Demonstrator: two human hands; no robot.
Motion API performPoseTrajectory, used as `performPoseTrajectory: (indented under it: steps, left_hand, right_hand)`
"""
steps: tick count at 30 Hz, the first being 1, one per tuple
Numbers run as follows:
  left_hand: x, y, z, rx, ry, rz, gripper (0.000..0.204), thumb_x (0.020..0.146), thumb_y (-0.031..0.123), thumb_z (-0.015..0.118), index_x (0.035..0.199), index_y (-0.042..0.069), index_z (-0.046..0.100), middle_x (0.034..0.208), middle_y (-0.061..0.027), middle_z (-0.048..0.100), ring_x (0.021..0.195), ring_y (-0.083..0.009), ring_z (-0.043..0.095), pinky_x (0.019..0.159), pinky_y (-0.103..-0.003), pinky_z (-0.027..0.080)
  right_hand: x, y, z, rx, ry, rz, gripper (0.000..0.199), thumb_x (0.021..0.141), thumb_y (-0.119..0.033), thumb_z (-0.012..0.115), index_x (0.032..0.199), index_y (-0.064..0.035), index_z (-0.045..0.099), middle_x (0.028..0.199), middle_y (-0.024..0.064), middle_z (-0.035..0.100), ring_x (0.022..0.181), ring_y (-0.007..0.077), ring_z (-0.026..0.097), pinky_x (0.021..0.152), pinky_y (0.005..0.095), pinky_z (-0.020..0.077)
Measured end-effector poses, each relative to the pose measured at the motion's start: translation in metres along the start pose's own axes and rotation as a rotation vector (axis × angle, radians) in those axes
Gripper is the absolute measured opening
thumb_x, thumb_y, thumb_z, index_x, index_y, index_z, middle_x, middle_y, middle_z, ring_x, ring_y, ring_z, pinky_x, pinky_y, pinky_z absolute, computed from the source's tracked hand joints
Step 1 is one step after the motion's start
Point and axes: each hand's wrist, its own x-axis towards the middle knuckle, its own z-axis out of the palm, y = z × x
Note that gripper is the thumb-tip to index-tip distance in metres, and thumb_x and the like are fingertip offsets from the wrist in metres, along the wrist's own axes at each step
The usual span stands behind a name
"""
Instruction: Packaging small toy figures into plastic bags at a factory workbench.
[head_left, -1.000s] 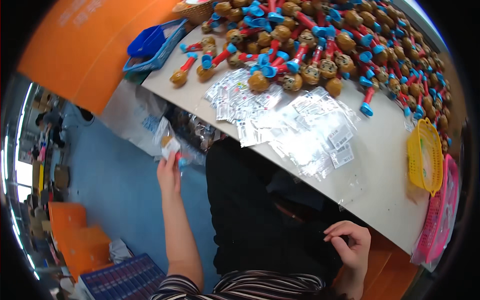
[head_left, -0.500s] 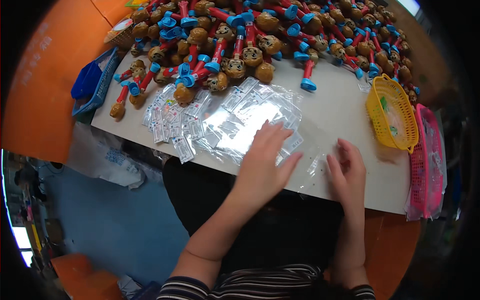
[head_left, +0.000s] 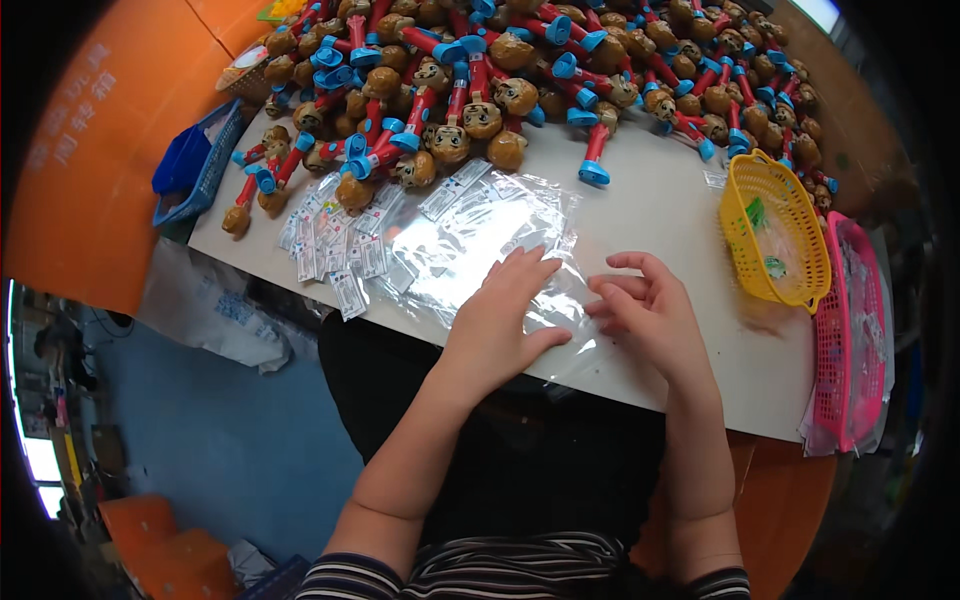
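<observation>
Left hand [head_left: 492, 327] stays spread over clear bags [head_left: 432, 238]. Right hand [head_left: 650, 315] has moved closer, curled; cannot tell if pinching.

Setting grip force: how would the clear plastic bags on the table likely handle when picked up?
The clear plastic bags are likely floppy: the film looks thin and wrinkled. They may slide on each other, being glossy and loosely overlapped. Probably light too, since they lie nearly flat.

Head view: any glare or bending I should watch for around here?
Head view: white glare washes out part of the clear plastic bags just beyond the left hand; the pink basket appears bowed near the right rim; the picture's corners fall black.
</observation>
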Motion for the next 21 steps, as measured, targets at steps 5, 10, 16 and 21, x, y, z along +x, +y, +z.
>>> performPoseTrajectory:
  steps: [5,10,16,21]
  left_hand:
    - [0.003,0.022,-0.007,-0.248,0.275,-0.122,0.053,0.073,0.021,0.079,0.118,0.001,0.057,0.112,-0.0187,0.061,0.102,-0.0329,0.061,0.087,-0.036,0.050]
    - [-0.003,0.037,0.017,-0.066,0.365,0.003,0.044,0.075,0.016,0.075,0.113,0.000,0.058,0.104,-0.0185,0.063,0.093,-0.0322,0.063,0.079,-0.036,0.051]
    - [-0.009,0.048,0.018,-0.092,0.333,-0.140,0.039,0.077,0.011,0.072,0.112,0.000,0.059,0.098,-0.0181,0.066,0.086,-0.0315,0.066,0.075,-0.035,0.052]
    - [-0.015,0.029,0.015,-0.074,0.491,-0.121,0.025,0.080,0.007,0.066,0.104,0.002,0.063,0.088,-0.0142,0.066,0.075,-0.0309,0.065,0.066,-0.035,0.052]
  right_hand:
    - [0.002,-0.002,0.009,0.226,0.096,-0.016,0.033,0.084,-0.004,0.067,0.111,0.0014,0.049,0.084,0.0112,0.069,0.075,0.0145,0.067,0.067,0.0238,0.0547]
    - [-0.001,0.009,0.028,0.257,0.143,-0.096,0.028,0.080,-0.003,0.071,0.098,0.0012,0.050,0.079,0.0105,0.068,0.069,0.0132,0.066,0.061,0.0219,0.0527]
    - [-0.003,0.011,0.042,0.273,0.166,-0.182,0.026,0.080,-0.004,0.072,0.090,-0.0013,0.049,0.070,0.0060,0.064,0.065,0.0107,0.064,0.057,0.0193,0.0504]
    - [-0.003,0.009,0.042,0.244,0.140,-0.138,0.025,0.080,-0.006,0.073,0.089,-0.0026,0.050,0.068,0.0043,0.062,0.062,0.0086,0.063,0.053,0.0168,0.0473]
